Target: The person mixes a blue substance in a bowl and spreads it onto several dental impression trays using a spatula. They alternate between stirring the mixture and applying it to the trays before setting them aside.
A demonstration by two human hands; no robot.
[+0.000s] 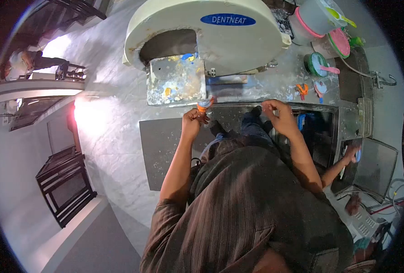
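Observation:
My left hand (194, 122) pinches an orange dental impression tray (205, 106) carrying a pale bluish fill. It is held at the front edge of the machine's plaster-splattered table (177, 82). My right hand (280, 117) hovers at the counter's front edge, its fingers loosely bent and apart, with nothing visible in them. Behind my hands stands the cream-coloured trimmer (238, 43) marked DENTNEAT. Farther right on the counter lie an orange impression tray (302, 91) and another tray with a pale bluish fill (320, 88).
A green bowl (315, 64) with a pink spatula (330, 69), stacked buckets (313, 20) and a tap (383, 81) are at the right. Another person's hand (350, 155) holds a pale blue object there. An open cabinet (315, 132) is below the counter.

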